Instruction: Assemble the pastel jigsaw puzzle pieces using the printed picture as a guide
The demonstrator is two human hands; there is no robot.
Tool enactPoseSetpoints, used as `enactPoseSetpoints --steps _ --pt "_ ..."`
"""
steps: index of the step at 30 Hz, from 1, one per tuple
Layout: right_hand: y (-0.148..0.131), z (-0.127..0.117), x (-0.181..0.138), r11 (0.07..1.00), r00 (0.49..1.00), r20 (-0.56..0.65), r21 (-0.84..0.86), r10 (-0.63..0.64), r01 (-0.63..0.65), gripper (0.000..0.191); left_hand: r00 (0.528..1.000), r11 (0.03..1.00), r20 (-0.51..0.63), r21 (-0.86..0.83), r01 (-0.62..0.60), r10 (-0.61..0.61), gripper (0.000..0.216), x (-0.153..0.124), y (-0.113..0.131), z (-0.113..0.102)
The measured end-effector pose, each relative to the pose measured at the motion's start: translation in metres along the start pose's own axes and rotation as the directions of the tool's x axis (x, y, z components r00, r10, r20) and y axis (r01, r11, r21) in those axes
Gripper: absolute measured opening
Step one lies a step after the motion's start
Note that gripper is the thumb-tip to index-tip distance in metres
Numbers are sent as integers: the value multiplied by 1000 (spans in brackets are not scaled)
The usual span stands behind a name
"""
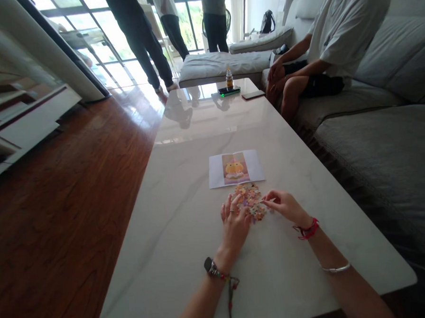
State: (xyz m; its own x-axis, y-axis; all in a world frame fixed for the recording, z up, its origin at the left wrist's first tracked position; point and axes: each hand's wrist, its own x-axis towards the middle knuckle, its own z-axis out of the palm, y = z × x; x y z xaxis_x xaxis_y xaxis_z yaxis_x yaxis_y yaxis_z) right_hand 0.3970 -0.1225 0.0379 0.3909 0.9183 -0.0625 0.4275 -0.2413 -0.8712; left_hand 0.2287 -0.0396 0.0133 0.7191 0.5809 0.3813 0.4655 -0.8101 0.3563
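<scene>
A loose heap of small jigsaw puzzle pieces point(249, 199) lies on the white marble-look table point(173, 227). At the heap's left side rests my left hand point(236, 220), its fingers spread over the pieces' edge. My right hand point(283, 206) is at the heap's right side, thumb and forefinger pinched on a puzzle piece point(262, 201) seen nearly edge-on. Just beyond the heap lies a creased white sheet point(216, 170) printed with a picture of a yellow cartoon figure point(235, 168).
Toward the table's far end are a bottle point(228, 78), a dark phone point(229, 90) and a flat dark-edged object point(253, 94). A person point(345, 38) sits on the grey sofa point(382, 140) to the right. Several people stand by the windows.
</scene>
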Motion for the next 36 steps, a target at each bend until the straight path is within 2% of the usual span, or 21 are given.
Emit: enactPoseSetpoints --steps 4,7,9,11,13,16,19,21,24,28,30,32,34,36 --pt "-12 3 3 961 981 139 224 133 -162 17 997 995 -57 -93 37 -43 8 2 1 -3" --pt "-23 15 -1 839 956 207 465 206 -282 18 995 975 -55 -210 68 -81 11 0 8 -11" --pt "-28 22 -9 748 943 268 582 195 -320 23 997 960 -17 -272 64 -71 13 -1 16 -16" --pt "-28 27 -18 737 940 309 600 147 -313 28 999 952 19 -304 43 -39 17 -2 23 -19" --pt "-23 24 -25 787 945 310 555 107 -271 30 999 943 52 -333 24 -7 26 -3 24 -20" --pt "-12 10 -24 891 975 162 403 155 -208 27 997 937 80 -348 41 -14 50 1 12 -20" --pt "-5 -3 -8 983 988 32 101 153 -155 19 997 978 30 -195 79 -75 37 11 -6 -19" --pt "-6 -3 5 992 996 41 -100 77 -72 13 998 992 36 -109 64 -61 28 17 -13 -18" --pt "-12 9 17 955 999 31 -296 20 -10 14 996 997 79 -58 46 -42 18 20 -12 -16" --pt "-16 22 22 922 1000 -25 -387 -16 6 11 989 995 117 -37 92 -87 15 16 0 -11" --pt "-14 19 23 946 1000 17 -324 -13 18 10 981 992 152 -21 121 -117 15 16 5 -7" --pt "-11 12 23 979 996 83 -201 40 -22 13 971 989 187 -9 150 -146 12 17 7 -5" --pt "-8 2 21 992 977 170 -17 125 -124 16 961 984 215 -13 180 -173 10 20 7 -5" --pt "-5 -8 16 939 946 261 230 192 -254 17 953 976 230 -44 212 -197 9 23 5 -8"
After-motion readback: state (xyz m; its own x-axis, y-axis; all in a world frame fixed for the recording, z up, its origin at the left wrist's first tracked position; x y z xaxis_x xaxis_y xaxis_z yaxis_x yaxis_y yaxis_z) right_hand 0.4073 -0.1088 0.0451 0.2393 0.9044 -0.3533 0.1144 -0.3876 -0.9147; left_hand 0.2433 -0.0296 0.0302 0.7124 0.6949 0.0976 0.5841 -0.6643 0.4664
